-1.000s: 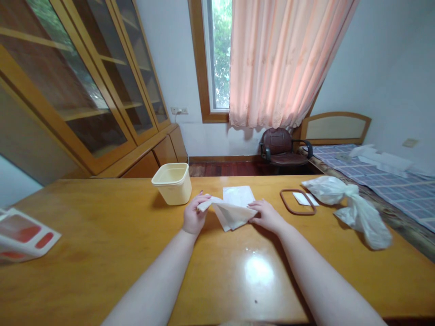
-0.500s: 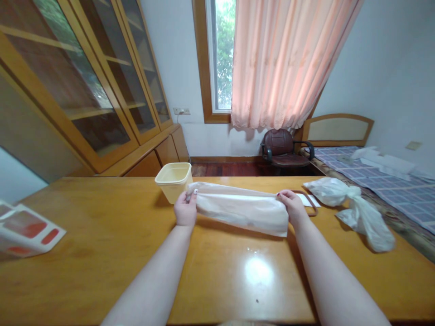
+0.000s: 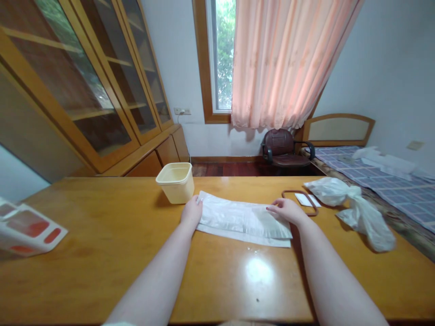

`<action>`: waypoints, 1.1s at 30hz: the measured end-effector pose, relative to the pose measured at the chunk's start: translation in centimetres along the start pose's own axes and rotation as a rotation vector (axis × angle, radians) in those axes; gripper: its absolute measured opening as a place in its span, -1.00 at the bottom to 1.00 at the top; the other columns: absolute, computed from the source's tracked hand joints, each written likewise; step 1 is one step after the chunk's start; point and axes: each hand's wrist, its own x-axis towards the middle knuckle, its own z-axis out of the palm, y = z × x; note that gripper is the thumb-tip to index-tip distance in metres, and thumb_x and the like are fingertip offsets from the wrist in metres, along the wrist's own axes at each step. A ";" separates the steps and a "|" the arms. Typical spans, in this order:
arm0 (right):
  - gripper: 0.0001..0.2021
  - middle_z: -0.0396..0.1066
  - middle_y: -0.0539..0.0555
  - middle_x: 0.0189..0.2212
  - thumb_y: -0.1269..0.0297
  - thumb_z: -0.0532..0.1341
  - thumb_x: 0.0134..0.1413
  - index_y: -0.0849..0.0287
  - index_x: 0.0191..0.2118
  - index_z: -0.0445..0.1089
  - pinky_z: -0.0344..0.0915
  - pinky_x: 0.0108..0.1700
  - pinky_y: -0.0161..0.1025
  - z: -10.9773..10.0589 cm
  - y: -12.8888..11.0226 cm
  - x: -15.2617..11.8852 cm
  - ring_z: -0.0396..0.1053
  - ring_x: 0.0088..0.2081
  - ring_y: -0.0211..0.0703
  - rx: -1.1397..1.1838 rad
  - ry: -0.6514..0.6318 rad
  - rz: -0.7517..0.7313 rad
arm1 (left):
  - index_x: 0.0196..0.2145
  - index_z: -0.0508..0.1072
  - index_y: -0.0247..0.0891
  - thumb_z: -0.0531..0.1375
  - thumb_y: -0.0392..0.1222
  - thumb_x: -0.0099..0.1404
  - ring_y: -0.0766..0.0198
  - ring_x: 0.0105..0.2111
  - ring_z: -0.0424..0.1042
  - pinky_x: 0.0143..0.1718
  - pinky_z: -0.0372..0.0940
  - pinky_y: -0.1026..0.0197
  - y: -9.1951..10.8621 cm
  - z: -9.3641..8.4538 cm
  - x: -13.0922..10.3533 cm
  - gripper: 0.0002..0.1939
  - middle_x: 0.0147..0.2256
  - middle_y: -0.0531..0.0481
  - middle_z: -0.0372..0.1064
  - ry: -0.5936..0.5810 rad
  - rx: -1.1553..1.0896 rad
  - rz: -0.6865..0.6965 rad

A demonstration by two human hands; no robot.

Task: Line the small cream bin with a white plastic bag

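Observation:
A white plastic bag (image 3: 243, 219), folded into a long strip, lies flat across the wooden table (image 3: 217, 280). At its left end, my left hand (image 3: 191, 212) is closed on the edge, its thumb on top. My right hand (image 3: 288, 211) rests over the bag's upper right part, fingers slightly apart and touching the surface. Just beyond my left hand stands a cream plastic bin (image 3: 178, 188). Past my right hand lie a brown rounded frame (image 3: 314, 210) and a small white card (image 3: 302, 199).
Two bunched, knotted whitish plastic bags (image 3: 355, 199) lie at the table's right side. A white and red plastic container (image 3: 37, 231) stands at the far left. Beyond the table are a glass-door cabinet (image 3: 112, 68), a dark red chair (image 3: 282, 147) and a bed (image 3: 390, 176).
The plastic bag has come down from being stretched between both hands and now lies flat on the table. My right hand has loosened its pinch; both hands have lowered.

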 end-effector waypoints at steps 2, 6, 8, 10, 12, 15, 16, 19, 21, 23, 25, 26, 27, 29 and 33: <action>-0.57 0.38 0.02 -0.55 -0.03 0.32 -0.15 0.23 -0.23 0.51 0.12 -0.47 -0.31 0.0 0.2 0.0 0.29 -0.50 -0.21 0.152 -0.062 -0.069 | 0.02 0.40 -0.23 0.02 -0.13 0.32 -0.03 -0.06 0.45 -0.11 0.29 0.08 0.0 -0.1 0.0 -0.64 -0.04 -0.26 0.46 0.008 -0.004 -0.013; -0.50 0.32 -0.04 -0.59 0.07 0.32 -0.13 0.23 -0.04 0.44 0.06 -0.53 -0.34 0.0 0.8 0.2 0.23 -0.57 -0.28 0.192 0.008 0.016 | 0.09 0.35 -0.21 0.10 -0.16 0.26 -0.04 -0.05 0.45 -0.08 0.30 0.05 0.1 0.1 -0.2 -0.57 -0.03 -0.24 0.46 -0.006 -0.031 0.004; -0.54 0.41 0.03 -0.50 0.11 0.33 -0.14 0.24 -0.09 0.47 0.12 -0.49 -0.34 -0.2 1.1 0.3 0.30 -0.51 -0.25 0.095 0.063 0.101 | 0.10 0.34 -0.20 0.14 -0.21 0.22 -0.04 -0.05 0.45 -0.05 0.29 0.05 0.1 0.2 -0.3 -0.53 -0.02 -0.22 0.45 -0.011 -0.058 0.022; -0.58 0.46 0.09 -0.44 0.10 0.35 -0.15 0.25 -0.16 0.49 0.18 -0.45 -0.33 -0.4 1.2 0.1 0.35 -0.45 -0.21 0.074 0.019 0.132 | 0.09 0.36 -0.20 0.14 -0.27 0.20 -0.03 -0.04 0.44 -0.02 0.28 0.03 0.0 0.2 -0.3 -0.53 -0.03 -0.22 0.45 -0.001 -0.098 0.037; -0.58 0.47 0.08 -0.44 0.11 0.38 -0.19 0.23 -0.17 0.51 0.20 -0.43 -0.33 -0.4 1.0 -0.1 0.36 -0.44 -0.20 0.137 -0.087 0.094 | 0.08 0.36 -0.21 0.10 -0.28 0.23 -0.02 -0.04 0.44 0.00 0.28 0.01 -0.2 0.2 -0.1 -0.56 -0.05 -0.21 0.46 0.025 -0.152 0.039; -0.54 0.42 0.01 -0.49 0.16 0.39 -0.22 0.20 -0.11 0.49 0.18 -0.45 -0.33 0.1 0.5 -0.3 0.34 -0.47 -0.22 0.187 -0.163 0.025 | 0.10 0.34 -0.24 0.07 -0.28 0.27 0.06 -0.08 0.47 -0.02 0.31 0.05 -0.3 0.4 0.3 -0.57 -0.11 -0.19 0.48 0.064 -0.263 0.020; -0.55 0.41 0.00 -0.49 0.17 0.38 -0.20 0.19 -0.10 0.49 0.17 -0.44 -0.33 0.2 0.4 -0.2 0.33 -0.47 -0.22 0.154 -0.138 0.023 | 0.11 0.32 -0.26 0.08 -0.27 0.28 0.09 -0.09 0.48 -0.03 0.33 0.08 -0.3 0.5 0.4 -0.57 -0.11 -0.18 0.49 0.071 -0.305 0.013; -0.61 0.44 0.05 -0.43 0.15 0.34 -0.13 0.19 -0.13 0.50 0.18 -0.39 -0.31 0.3 0.6 0.3 0.36 -0.40 -0.18 -0.022 0.025 0.076 | 0.17 0.22 -0.31 0.12 -0.29 0.26 0.18 -0.13 0.50 -0.10 0.39 0.17 0.0 1.1 0.6 -0.49 -0.03 -0.21 0.45 0.076 -0.425 0.003; -0.61 0.46 0.08 -0.42 0.11 0.32 -0.09 0.20 -0.12 0.50 0.18 -0.37 -0.30 0.2 0.9 0.5 0.38 -0.36 -0.15 -0.062 0.108 0.115 | 0.22 0.15 -0.29 0.13 -0.35 0.24 0.22 -0.14 0.51 -0.16 0.41 0.23 0.2 1.4 0.7 -0.42 0.06 -0.23 0.38 0.067 -0.510 0.006; -0.56 0.46 0.08 -0.43 0.07 0.31 -0.07 0.22 -0.07 0.47 0.18 -0.39 -0.30 -0.1 1.3 0.5 0.39 -0.38 -0.15 0.008 0.095 0.126 | 0.24 0.12 -0.26 0.12 -0.40 0.23 0.23 -0.09 0.49 -0.15 0.42 0.26 0.2 1.6 0.8 -0.38 0.15 -0.25 0.29 0.079 -0.603 0.003; -0.51 0.47 0.09 -0.42 0.06 0.32 -0.09 0.23 -0.04 0.45 0.18 -0.43 -0.31 -0.3 1.5 0.4 0.40 -0.41 -0.16 0.091 0.013 0.116 | 0.25 0.12 -0.24 0.09 -0.43 0.22 0.21 -0.02 0.46 -0.07 0.40 0.24 0.2 1.4 0.9 -0.36 0.21 -0.26 0.19 0.110 -0.645 0.006; -0.51 0.48 0.10 -0.40 0.06 0.33 -0.10 0.24 -0.05 0.45 0.19 -0.43 -0.31 -0.3 1.6 0.3 0.40 -0.42 -0.16 0.104 -0.034 0.109 | 0.25 0.12 -0.24 0.09 -0.43 0.22 0.20 0.01 0.43 -0.01 0.37 0.21 0.2 1.3 0.9 -0.36 0.23 -0.25 0.14 0.127 -0.616 0.022; -0.52 0.49 0.11 -0.38 0.08 0.34 -0.11 0.24 -0.06 0.47 0.20 -0.41 -0.30 -0.3 1.7 0.3 0.41 -0.40 -0.15 0.089 -0.067 0.104 | 0.25 0.13 -0.24 0.09 -0.41 0.22 0.17 0.06 0.39 0.07 0.33 0.17 0.2 1.1 0.8 -0.36 0.25 -0.25 0.11 0.140 -0.545 0.053; -0.58 0.51 0.15 -0.30 0.13 0.34 -0.12 0.24 -0.11 0.49 0.24 -0.33 -0.28 -0.3 1.7 0.3 0.44 -0.34 -0.10 -0.007 -0.080 0.105 | 0.23 0.19 -0.26 0.12 -0.35 0.22 0.09 0.19 0.24 0.22 0.16 0.07 0.5 0.7 0.2 -0.39 0.28 -0.24 0.04 0.130 -0.329 0.151; -0.64 0.50 0.25 -0.18 0.18 0.30 -0.07 0.26 -0.13 0.49 0.25 -0.18 -0.21 -0.2 1.3 0.7 0.43 -0.16 0.04 -0.209 0.031 0.151 | 0.19 0.29 -0.23 0.14 -0.21 0.24 0.03 0.34 -0.11 0.32 -0.14 -0.07 2.1 0.6 -2.3 -0.46 0.32 -0.18 -0.02 -0.104 0.073 0.394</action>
